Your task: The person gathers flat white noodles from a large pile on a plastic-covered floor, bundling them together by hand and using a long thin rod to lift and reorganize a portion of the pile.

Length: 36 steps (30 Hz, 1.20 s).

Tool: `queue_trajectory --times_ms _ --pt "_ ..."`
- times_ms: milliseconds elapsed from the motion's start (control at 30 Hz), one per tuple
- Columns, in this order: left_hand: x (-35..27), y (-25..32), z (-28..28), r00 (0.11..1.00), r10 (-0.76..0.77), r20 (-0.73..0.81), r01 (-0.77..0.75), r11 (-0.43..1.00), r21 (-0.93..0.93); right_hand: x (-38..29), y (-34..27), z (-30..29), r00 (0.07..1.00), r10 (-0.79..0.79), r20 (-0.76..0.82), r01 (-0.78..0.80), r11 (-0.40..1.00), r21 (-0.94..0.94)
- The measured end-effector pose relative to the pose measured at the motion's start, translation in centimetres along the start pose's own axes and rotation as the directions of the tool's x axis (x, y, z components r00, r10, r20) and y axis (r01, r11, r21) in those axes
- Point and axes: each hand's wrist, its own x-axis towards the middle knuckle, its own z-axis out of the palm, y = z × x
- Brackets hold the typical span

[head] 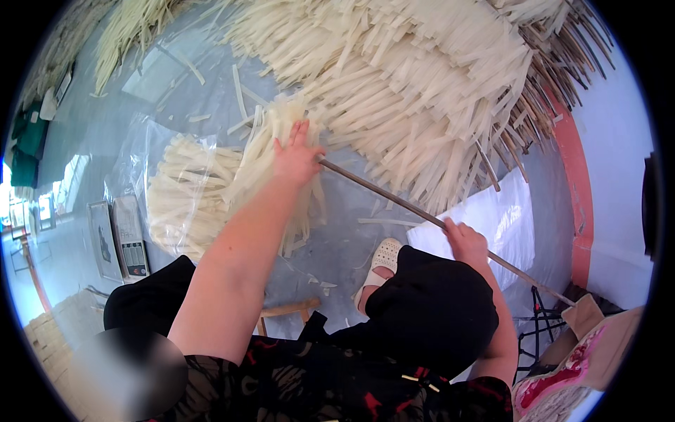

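Observation:
My right hand is closed around a long, thin wooden stick that slants across the view. The stick's upper end reaches the side of my left hand. That hand lies over a bunch of pale, flat, dried noodle-like strips, thumb and some fingers stretched out. Its palm is hidden, so whether it grips the stick or the strips is unclear. Just left of it, more cut strips form a pile on and partly under clear plastic film.
A large heap of strips covers the floor ahead, with many sticks poking out on its right. A digital scale stands at left. White plastic sheeting, a cardboard box and a black folding frame are at right.

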Motion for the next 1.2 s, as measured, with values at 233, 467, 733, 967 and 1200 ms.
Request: queue_trajectory --times_ms 233,467,733,967,1200 --pt "-0.5 -1.8 0.8 0.998 -0.06 0.025 0.06 0.998 -0.007 -8.1 9.4 -4.1 0.999 0.023 -0.048 -0.033 0.978 -0.206" --pt "-0.8 -3.9 1.2 0.979 -0.205 0.017 0.205 0.978 -0.028 -15.6 20.8 -8.0 0.942 0.303 -0.146 -0.335 0.808 -0.484" --pt "-2.8 -3.0 -5.7 0.945 0.318 -0.072 -0.268 0.631 -0.728 -11.0 18.4 -14.1 0.935 0.265 -0.237 -0.339 0.862 -0.376" --pt "-15.3 -4.6 -22.5 0.86 0.49 -0.145 -0.5 0.865 -0.039 -6.2 14.9 -20.9 0.848 0.147 -0.51 -0.315 0.913 -0.259" --pt "-31.4 -8.9 -28.3 0.81 0.251 -0.529 -0.244 0.966 0.084 1.7 -2.1 -32.1 0.489 -0.075 -0.869 -0.108 0.983 -0.146"
